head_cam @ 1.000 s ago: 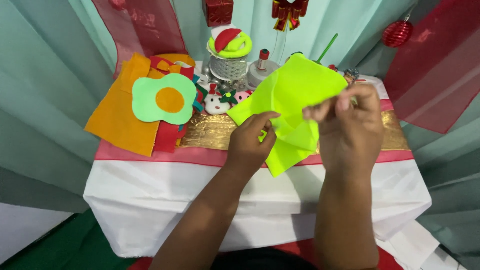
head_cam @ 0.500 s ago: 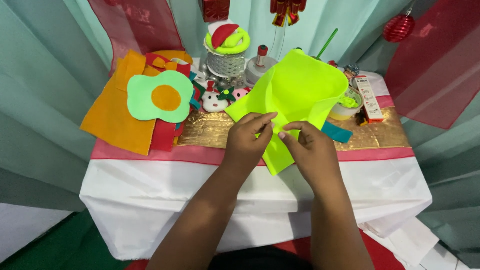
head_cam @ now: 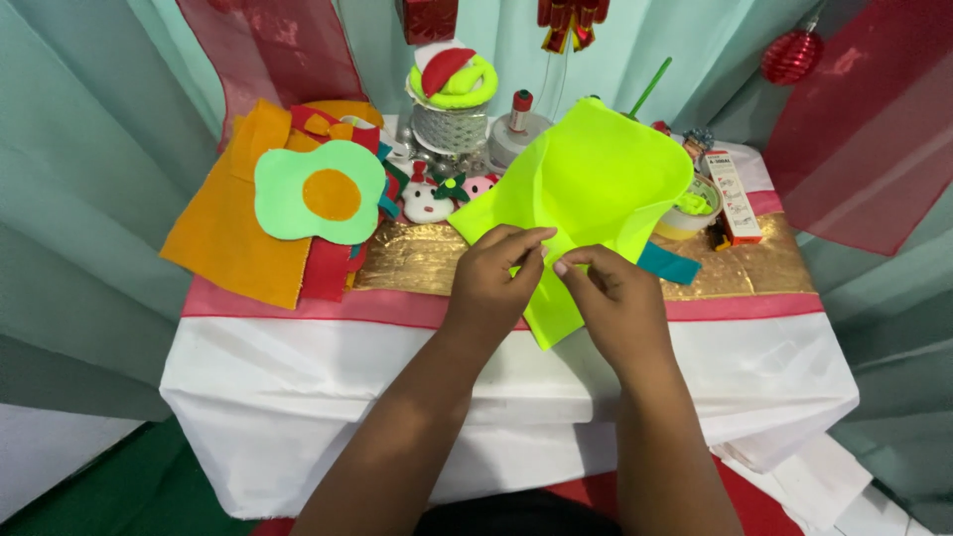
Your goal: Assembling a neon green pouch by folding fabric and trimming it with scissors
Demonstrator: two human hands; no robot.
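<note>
Neon yellow-green felt [head_cam: 596, 189] is what we have pinched between both sets of fingertips, held up just above the near edge of the table [head_cam: 298, 397]. Our left hand [head_cam: 491, 283] closes thumb and forefinger on the sheet's lower left part, with the fingertip pressed into a fold near the middle; our right hand [head_cam: 620, 303] grips the same sheet just beside it, its fingers curled shut on the material. The two hands are nearly touching, and the felt rises from them in a wide, bowed flap, while a narrower tail hangs down between the wrists.

As far as we can judge, the work on this piece is at an early stage: the sheet is uncut and plain, only bent or creased where we hold it, and whether a proper fold has been set we cannot tell.

Further out, a teal strip [head_cam: 667, 264] lies on the gold runner [head_cam: 417, 260] to the right, near a small bowl [head_cam: 685, 213] and a slim box [head_cam: 737, 197]. To the left sit an orange felt sheet [head_cam: 223, 248] and a pale green fried-egg shape [head_cam: 320, 194] with an orange centre, resting on red pieces. Behind them stand small felt ornaments [head_cam: 427, 199] and a white basket [head_cam: 452, 124] topped with a green ring.
</note>
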